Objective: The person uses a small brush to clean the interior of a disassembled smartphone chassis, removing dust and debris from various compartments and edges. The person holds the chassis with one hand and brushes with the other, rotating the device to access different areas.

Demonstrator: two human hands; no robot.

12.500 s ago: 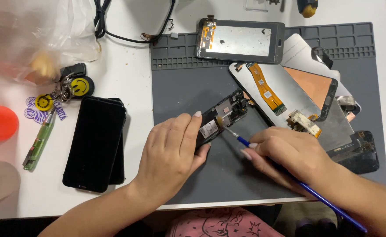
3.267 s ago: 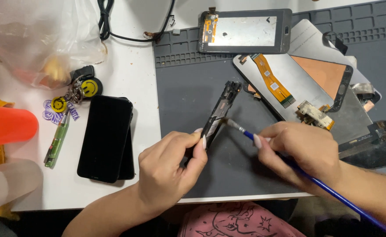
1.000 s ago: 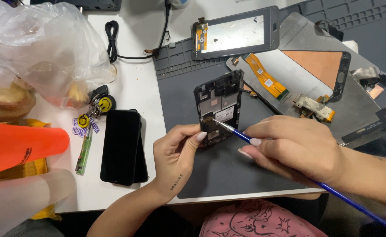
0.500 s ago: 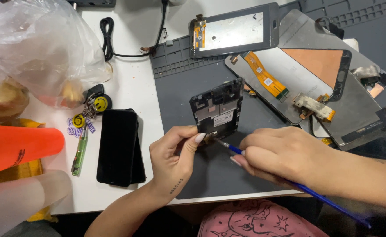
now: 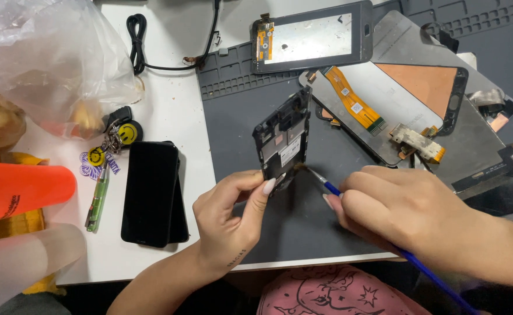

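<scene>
The left hand (image 5: 227, 219) is clamped on the phone frame (image 5: 283, 137) above it, while the right hand (image 5: 396, 213) grips a blue brush (image 5: 332, 188) touching the frame's lower edge.

Phone frame (image 5: 284, 140) stands tilted on mat (image 5: 233, 116), left hand (image 5: 233, 216) below it, right hand (image 5: 399, 210) to its right with brush (image 5: 326, 185) tip touching frame's lower edge. Screens (image 5: 385, 99) lie behind and right. Phones (image 5: 151, 192) stacked left of mat; keys (image 5: 108, 154) and bag (image 5: 46, 58) farther left.

Black phone frame (image 5: 284, 137) tilted upright; blue brush (image 5: 326, 185) touching.
</scene>
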